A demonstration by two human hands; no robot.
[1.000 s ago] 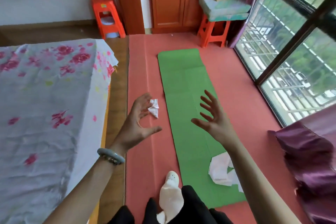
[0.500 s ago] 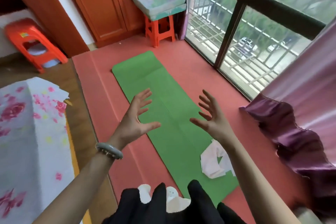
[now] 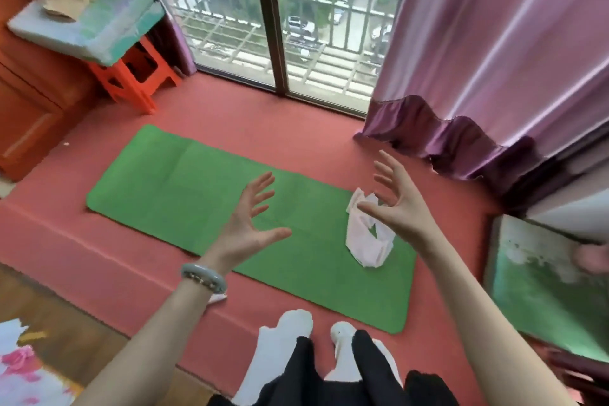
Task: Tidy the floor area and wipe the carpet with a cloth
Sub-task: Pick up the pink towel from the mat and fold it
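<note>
A green mat (image 3: 184, 188) lies flat on the red carpet (image 3: 99, 250). A crumpled white cloth (image 3: 365, 241) sits on the mat's right end. My left hand (image 3: 250, 224) hovers over the middle of the mat, fingers spread, holding nothing. My right hand (image 3: 398, 204) hangs just above and right of the cloth with its fingers spread and slightly bent, empty. A small white scrap (image 3: 218, 297) peeks out on the carpet under my left wrist.
An orange stool (image 3: 135, 76) bearing a cushion (image 3: 89, 23) stands at the back left beside a wooden cabinet (image 3: 29, 115). Purple curtains (image 3: 478, 82) hang at the right by the window (image 3: 280, 26). My white-socked feet (image 3: 290, 330) stand at the mat's near edge.
The view has swung right toward the window, so the mat now lies crosswise. My right hand now hovers over the white cloth. Both hands stay spread and empty.
</note>
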